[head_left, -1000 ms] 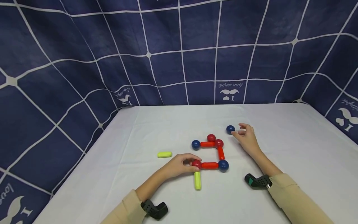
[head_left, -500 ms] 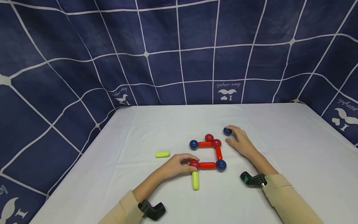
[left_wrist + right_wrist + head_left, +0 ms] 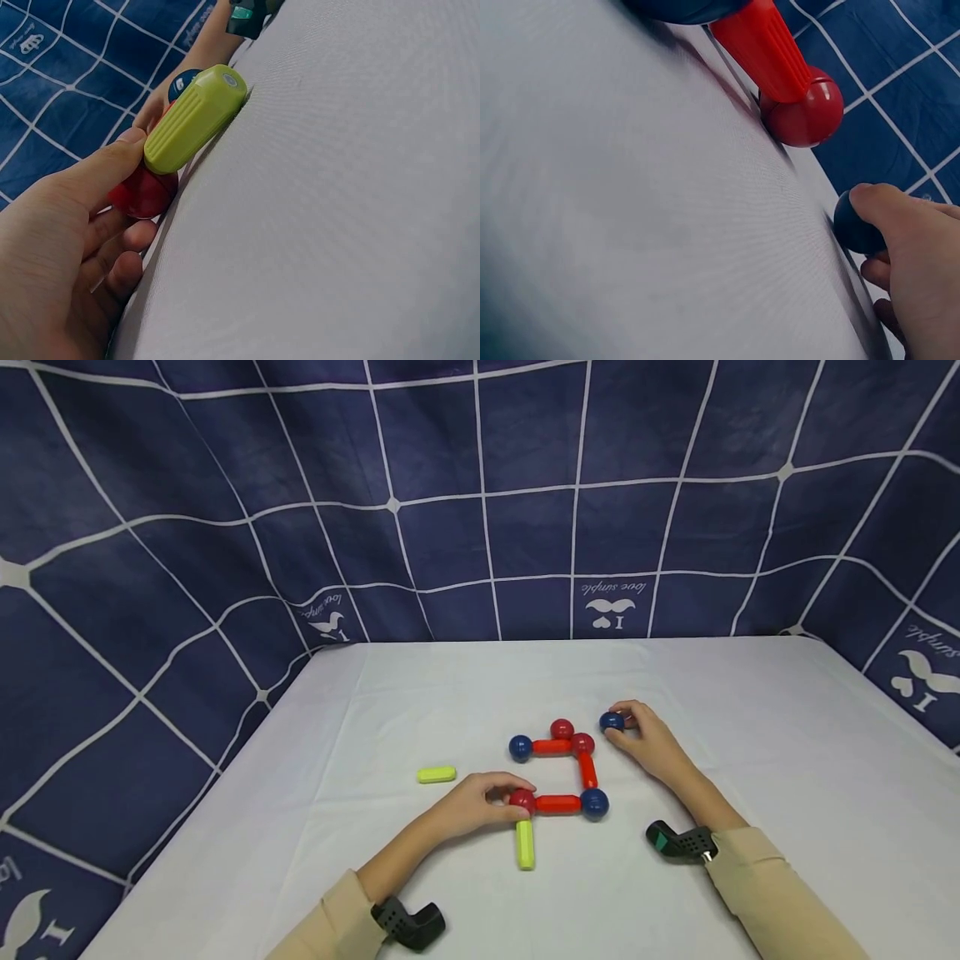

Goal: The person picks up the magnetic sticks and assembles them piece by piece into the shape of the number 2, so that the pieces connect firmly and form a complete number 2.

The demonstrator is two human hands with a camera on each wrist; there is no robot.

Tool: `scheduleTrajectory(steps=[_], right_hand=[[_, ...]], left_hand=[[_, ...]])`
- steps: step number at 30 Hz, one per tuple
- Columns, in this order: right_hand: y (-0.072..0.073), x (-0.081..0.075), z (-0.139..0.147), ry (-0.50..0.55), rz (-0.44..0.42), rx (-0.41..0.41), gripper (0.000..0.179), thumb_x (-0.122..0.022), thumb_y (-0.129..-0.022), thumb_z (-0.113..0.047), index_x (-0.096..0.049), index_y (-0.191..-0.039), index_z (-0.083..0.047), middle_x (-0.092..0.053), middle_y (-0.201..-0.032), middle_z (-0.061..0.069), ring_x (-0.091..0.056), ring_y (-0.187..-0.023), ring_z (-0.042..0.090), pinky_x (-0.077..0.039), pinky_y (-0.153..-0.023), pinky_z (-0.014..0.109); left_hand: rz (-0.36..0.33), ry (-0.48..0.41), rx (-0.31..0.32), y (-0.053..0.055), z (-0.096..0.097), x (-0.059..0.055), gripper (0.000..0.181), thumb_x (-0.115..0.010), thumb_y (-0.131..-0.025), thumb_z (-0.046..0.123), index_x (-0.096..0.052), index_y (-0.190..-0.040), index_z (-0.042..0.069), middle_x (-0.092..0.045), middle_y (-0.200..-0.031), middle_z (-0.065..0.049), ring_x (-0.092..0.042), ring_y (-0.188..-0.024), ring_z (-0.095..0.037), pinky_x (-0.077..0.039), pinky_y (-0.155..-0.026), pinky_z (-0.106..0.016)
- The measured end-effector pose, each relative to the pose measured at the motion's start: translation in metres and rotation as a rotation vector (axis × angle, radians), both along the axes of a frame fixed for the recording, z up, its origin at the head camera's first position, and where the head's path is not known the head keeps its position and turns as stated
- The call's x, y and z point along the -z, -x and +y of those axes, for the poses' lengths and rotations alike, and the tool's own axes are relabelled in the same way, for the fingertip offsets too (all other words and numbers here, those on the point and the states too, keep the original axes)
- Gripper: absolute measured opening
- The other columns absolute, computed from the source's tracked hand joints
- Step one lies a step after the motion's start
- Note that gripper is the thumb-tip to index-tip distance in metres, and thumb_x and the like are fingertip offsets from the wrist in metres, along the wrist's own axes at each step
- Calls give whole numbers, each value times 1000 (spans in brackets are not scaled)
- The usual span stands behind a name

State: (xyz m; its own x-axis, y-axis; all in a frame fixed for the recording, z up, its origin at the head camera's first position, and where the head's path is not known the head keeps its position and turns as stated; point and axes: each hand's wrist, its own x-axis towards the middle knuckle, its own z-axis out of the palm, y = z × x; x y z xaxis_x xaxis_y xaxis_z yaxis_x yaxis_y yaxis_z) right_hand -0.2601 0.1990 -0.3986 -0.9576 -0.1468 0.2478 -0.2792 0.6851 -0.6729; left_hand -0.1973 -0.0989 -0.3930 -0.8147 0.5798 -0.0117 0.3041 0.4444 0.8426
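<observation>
My left hand (image 3: 474, 806) holds a red ball (image 3: 522, 802) between thumb and fingers. A yellow-green rod (image 3: 525, 845) joins that ball on the near side; in the left wrist view this rod (image 3: 195, 120) hides part of the ball (image 3: 141, 196). To the right, a red rod (image 3: 558, 804) runs to a blue ball (image 3: 595, 804). Another red rod (image 3: 587, 770) leads back to a red ball (image 3: 582, 743). My right hand (image 3: 651, 745) grips a loose blue ball (image 3: 611, 722) behind the assembly, with the thumb over this ball (image 3: 855, 229) in the right wrist view.
A third red rod (image 3: 552, 747) ends in a blue ball (image 3: 521, 747) at the back left. One more red ball (image 3: 562, 729) touches the back of the assembly. A second yellow-green rod (image 3: 437, 774) lies apart on the white cloth (image 3: 420, 693). A blue checked curtain (image 3: 442, 543) hangs behind.
My right hand has reached left to the loose blue ball, closed its fingers on it and brought it slightly nearer. The left hand keeps its hold on the red ball.
</observation>
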Motion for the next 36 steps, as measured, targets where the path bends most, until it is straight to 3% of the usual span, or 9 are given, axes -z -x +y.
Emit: scheduleTrajectory(steps=[5, 7, 12, 17, 21, 27, 31, 34, 36], right_hand=[[-2, -4, 1, 11, 9, 14, 41, -58, -89, -27, -49, -122, -5, -54, -112, 20, -52, -102, 33, -43, -92, 49], [-5, -8, 1, 38, 28, 6, 42, -55, -90, -31, -50, -123, -6, -56, -112, 19, -53, -103, 34, -44, -91, 50], [-14, -23, -9, 116, 73, -47, 41, -55, -90, -33, -52, -124, -8, -57, -115, 15, -56, -102, 32, -46, -88, 48], [-31, -38, -26, 129, 77, -117, 39, -58, -88, -28, -54, -123, -11, -57, -114, 12, -58, -100, 29, -48, -86, 47], [-51, -41, -39, 128, 71, -180, 36, -62, -86, -25, -56, -120, -11, -60, -107, 8, -58, -97, 25, -48, -85, 47], [-85, -30, -51, 114, 106, -298, 32, -66, -83, -20, -58, -113, -13, -60, -101, -3, -57, -86, 6, -52, -80, 32], [-106, -22, -57, 137, 144, -357, 31, -67, -82, -19, -59, -111, -13, -59, -102, -7, -56, -85, 0, -50, -78, 25], [-118, -17, -62, 164, 126, -395, 30, -67, -81, -20, -59, -110, -15, -58, -101, -9, -55, -85, 1, -49, -79, 24], [-124, -14, -63, 176, 106, -429, 29, -68, -81, -21, -57, -109, -17, -59, -99, -10, -56, -85, 1, -48, -80, 23]], left_hand=[[-8, 20, -11, -2, 3, -6, 35, -67, -82, 24, -61, -116, 21, -60, -96, 2, -47, -87, -11, -38, -71, -20], [-7, 15, -2, -6, 4, -14, 38, -67, -82, 21, -60, -119, 17, -61, -97, -1, -47, -87, -13, -38, -70, -20], [-15, 2, 6, -16, 6, -33, 38, -67, -82, 18, -58, -118, 9, -61, -99, -6, -49, -87, -15, -38, -68, -19], [-28, 10, -18, -18, 6, -37, 32, -67, -82, 19, -60, -111, 9, -59, -92, -3, -49, -86, -15, -38, -68, -18], [-35, 9, -25, -18, 5, -37, 32, -67, -82, 19, -61, -111, 9, -59, -91, -2, -49, -86, -13, -39, -68, -19], [-32, 2, -16, -18, 4, -35, 32, -66, -82, 19, -61, -112, 8, -60, -94, -3, -49, -85, -12, -39, -70, -19], [-22, -11, -26, -11, 3, -21, 31, -68, -81, 20, -62, -110, 11, -61, -94, -3, -49, -83, -10, -40, -70, -19], [-18, -17, -34, -3, 1, -8, 30, -68, -81, 21, -63, -110, 14, -61, -93, -1, -49, -82, -9, -40, -70, -19], [-22, -15, -37, -2, 1, -8, 31, -68, -81, 21, -62, -110, 14, -61, -94, -2, -49, -82, -9, -40, -70, -19]])
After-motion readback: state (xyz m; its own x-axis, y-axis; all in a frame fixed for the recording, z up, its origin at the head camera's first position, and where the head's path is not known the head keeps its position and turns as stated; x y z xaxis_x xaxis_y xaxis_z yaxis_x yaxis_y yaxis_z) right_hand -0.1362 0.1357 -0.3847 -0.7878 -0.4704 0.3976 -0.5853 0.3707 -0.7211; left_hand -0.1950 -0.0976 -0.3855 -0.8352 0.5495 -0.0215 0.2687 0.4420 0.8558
